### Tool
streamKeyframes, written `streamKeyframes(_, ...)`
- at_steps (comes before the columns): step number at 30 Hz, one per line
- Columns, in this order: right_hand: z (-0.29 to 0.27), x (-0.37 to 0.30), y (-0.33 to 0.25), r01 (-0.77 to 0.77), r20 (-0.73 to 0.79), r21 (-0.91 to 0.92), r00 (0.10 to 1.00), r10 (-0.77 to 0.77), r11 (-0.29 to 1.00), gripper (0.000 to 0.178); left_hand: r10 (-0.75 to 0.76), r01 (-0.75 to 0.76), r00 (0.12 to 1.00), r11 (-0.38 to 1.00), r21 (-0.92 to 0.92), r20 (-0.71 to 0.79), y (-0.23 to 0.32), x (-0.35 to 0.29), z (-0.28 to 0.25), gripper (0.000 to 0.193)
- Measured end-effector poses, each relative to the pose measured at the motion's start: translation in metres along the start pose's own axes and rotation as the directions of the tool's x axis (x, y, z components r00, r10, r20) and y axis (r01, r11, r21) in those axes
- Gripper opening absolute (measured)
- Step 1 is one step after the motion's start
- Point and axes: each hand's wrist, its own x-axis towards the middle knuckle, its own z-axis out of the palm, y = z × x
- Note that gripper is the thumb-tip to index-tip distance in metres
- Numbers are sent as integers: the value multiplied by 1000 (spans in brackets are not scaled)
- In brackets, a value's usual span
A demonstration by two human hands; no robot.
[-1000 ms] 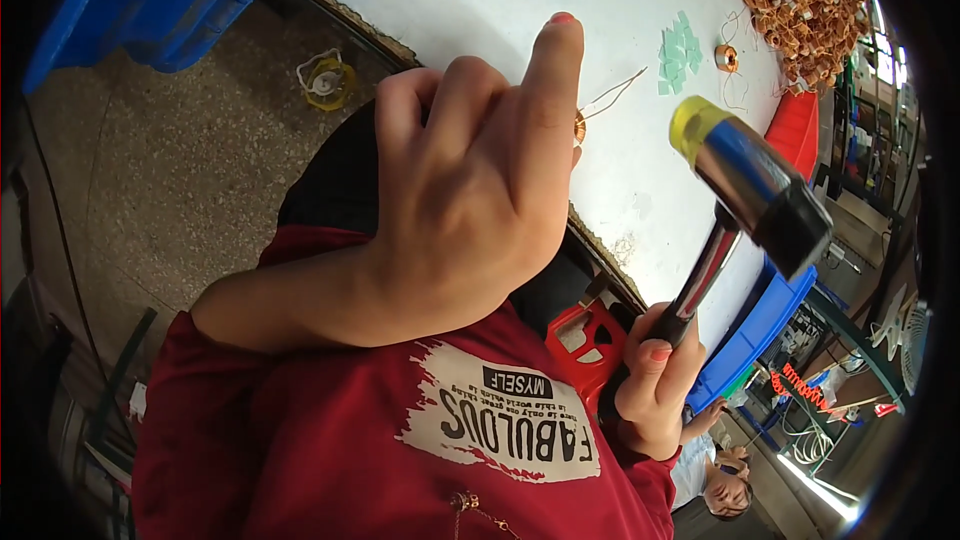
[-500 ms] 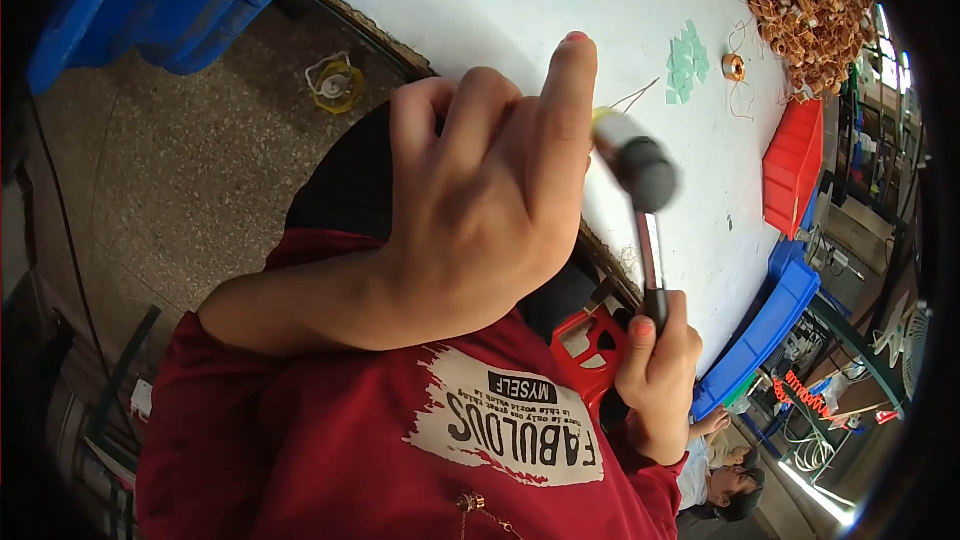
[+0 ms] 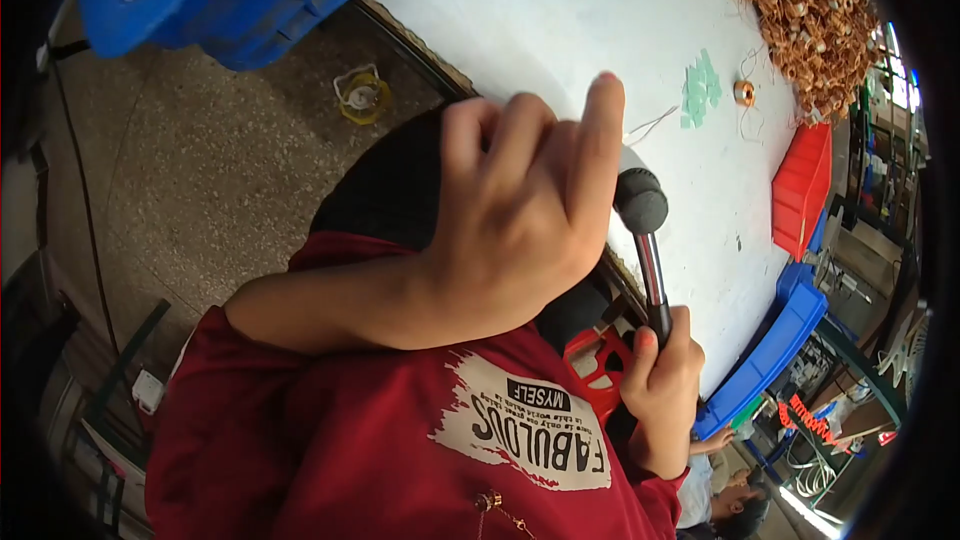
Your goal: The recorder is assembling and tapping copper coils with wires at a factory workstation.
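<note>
My right hand [image 3: 662,380] grips the black handle of a small rubber mallet [image 3: 652,270] with a shiny metal shaft. The mallet's dark head [image 3: 641,202] is close beside my left hand [image 3: 520,215], at the table's near edge. My left hand is raised with its back to me, index finger stretched out and the other fingers curled. What it holds is hidden behind it. Two thin wire leads [image 3: 655,124] stick out past its index finger. Further along the white table [image 3: 560,30] lie a single copper coil [image 3: 744,93] and a patch of pale green tape pieces [image 3: 701,90].
A big heap of copper coils [image 3: 810,20] covers the far right. Beside it stand a red bin [image 3: 803,190] and a blue bin [image 3: 765,350]. Blue crates [image 3: 250,0] are at the upper left. Another person [image 3: 725,495] sits at the lower right.
The mallet head was blurred by motion and is now sharp, closer to my left hand. The whole view has shifted slightly. Yellow showing beside my left hand is now hidden.
</note>
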Motion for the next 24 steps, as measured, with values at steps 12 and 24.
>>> streamKeyframes(12,6,-22,97,-6,-12,997,976,216,82,24,189,-193,980,979,63,65,18,20,-25,36)
streamKeyframes(24,47,-45,174,203,-212,976,968,135,72,22,-114,230,961,833,504,-251,-46,269,-180,25)
